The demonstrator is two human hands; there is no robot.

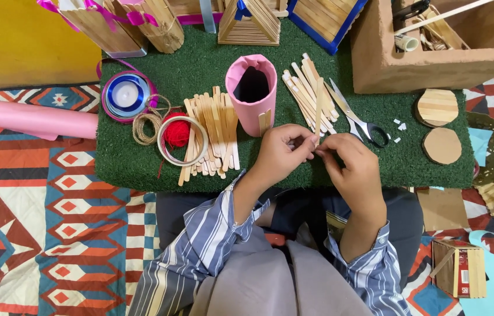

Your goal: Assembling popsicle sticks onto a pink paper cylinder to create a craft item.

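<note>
My left hand (281, 153) and my right hand (353, 167) meet over the near edge of the green turf mat (410, 164). Together they pinch the lower end of a single wooden craft stick (319, 105), which stands nearly upright. Just beyond my hands is a pink paper-wrapped cylinder (252, 93) with two sticks glued to its side. One pile of craft sticks (212, 131) lies left of it, another pile (305, 93) right of it. Scissors (355, 117) with black handles rest beside the right pile.
A tape ring (181, 140) lies over red yarn, beside twine (146, 126) and blue ribbon spools (125, 95). A pink paper roll (36, 120) lies left. A brown box (434, 47), round stick discs (437, 106) and stick models surround the mat on a patterned rug.
</note>
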